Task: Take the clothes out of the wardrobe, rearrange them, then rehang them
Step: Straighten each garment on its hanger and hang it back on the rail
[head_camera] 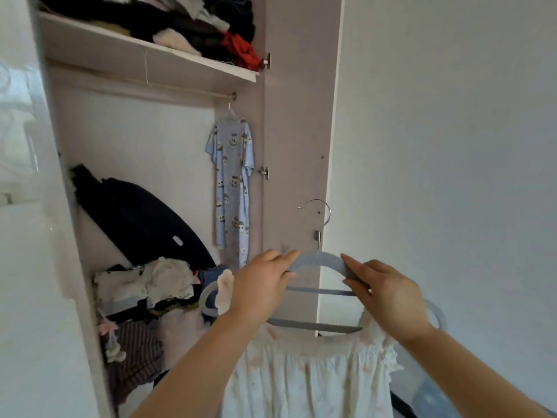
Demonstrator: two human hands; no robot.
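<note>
Down at about six o'clock, in front of the open wardrobe [297,122], a person holds a grey hanger [320,258] up by its arched top; its metal hook [322,213] stands upright above the hands, free of any rail. Left hand [261,285] pinches the arch on its nine o'clock side, fingers laid over the top and thumb tucked under; right hand [389,294] grips the three o'clock side the same way, fingers curled round the plastic. A white gathered dress [310,374] hangs from the hanger, its neckline stretched along the lower bar and one pale strap looped over the hanger's end at nine o'clock. Up towards twelve o'clock, the rail [180,87] runs under a shelf [144,57], and a single blue nightdress [232,188] with a panda print hangs at the rail's three o'clock end, close against the wardrobe's side panel. On the shelf lies a jumble of dark clothes [180,22] with a red garment [241,50] at its edge. Off at nine o'clock a black bag [141,220] leans tilted against the back wall, above a loose heap of laundry [164,285] on the wardrobe floor
</note>
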